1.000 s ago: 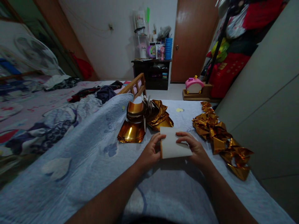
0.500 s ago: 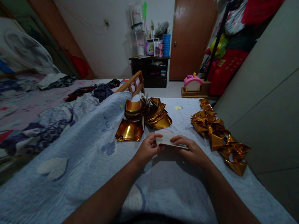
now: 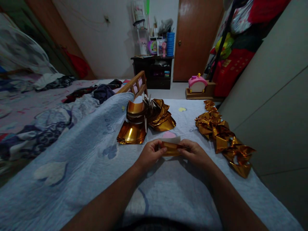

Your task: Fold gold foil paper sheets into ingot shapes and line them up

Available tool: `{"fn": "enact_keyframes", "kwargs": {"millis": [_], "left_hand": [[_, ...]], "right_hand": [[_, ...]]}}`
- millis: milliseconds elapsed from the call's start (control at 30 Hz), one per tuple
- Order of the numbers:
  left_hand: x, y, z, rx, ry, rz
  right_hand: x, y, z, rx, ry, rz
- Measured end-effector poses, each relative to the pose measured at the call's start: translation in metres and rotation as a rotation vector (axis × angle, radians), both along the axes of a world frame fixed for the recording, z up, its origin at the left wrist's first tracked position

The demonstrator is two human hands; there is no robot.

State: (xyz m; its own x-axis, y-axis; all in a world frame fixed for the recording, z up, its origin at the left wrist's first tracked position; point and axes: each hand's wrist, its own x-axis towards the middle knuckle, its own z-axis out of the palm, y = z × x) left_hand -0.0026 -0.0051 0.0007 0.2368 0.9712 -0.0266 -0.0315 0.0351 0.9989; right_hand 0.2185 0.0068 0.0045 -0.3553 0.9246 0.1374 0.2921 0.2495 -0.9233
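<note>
A sheet of gold foil paper (image 3: 171, 150) with a pale back is held low over the bed, bent so that its gold face and a white strip both show. My left hand (image 3: 150, 153) pinches its left end, thumb on the gold side. At the right end my right hand (image 3: 193, 152) grips it the same way, fingers mostly hidden behind. Just beyond lie stacks of loose gold foil sheets (image 3: 132, 132), some curled. A row of folded gold foil pieces (image 3: 222, 136) stretches along the right side.
A blue bedspread (image 3: 178, 192) with heart shapes lies under everything. To the left, rumpled clothes (image 3: 84, 106) cover a pink bed. A wooden rail (image 3: 134, 84) stands behind the stacks, and a pale cabinet wall (image 3: 276, 106) rises at the right.
The sheet has been turned and bent: before, mostly its pale side showed, and now its gold face is toward me. Both thumbs have come onto the gold face. The view has shifted slightly.
</note>
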Motion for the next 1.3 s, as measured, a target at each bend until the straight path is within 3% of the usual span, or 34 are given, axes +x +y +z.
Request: {"fn": "enact_keyframes", "kwargs": {"millis": [133,333,567,767,933,1300], "left_hand": [[0.001,0.000,-0.001,-0.018,-0.061,0.020],[0.004,-0.002,0.004,-0.063,-0.139,0.062],[0.004,-0.003,0.004,-0.081,-0.212,-0.007],[0.006,-0.003,0.005,-0.113,-0.254,-0.014],[0.006,0.000,0.006,-0.102,-0.201,0.062],[0.004,-0.001,0.010,-0.079,-0.111,0.086]], "right_hand": [[-0.001,0.002,-0.001,0.031,0.061,-0.102],[-0.003,0.002,-0.007,-0.253,0.279,-0.215],[-0.004,0.000,-0.001,-0.336,0.301,-0.024],[-0.005,-0.001,0.001,-0.327,0.309,-0.062],[-0.004,-0.001,0.003,-0.319,0.321,-0.100],[-0.004,-0.002,0.003,-0.340,0.344,-0.054]]}}
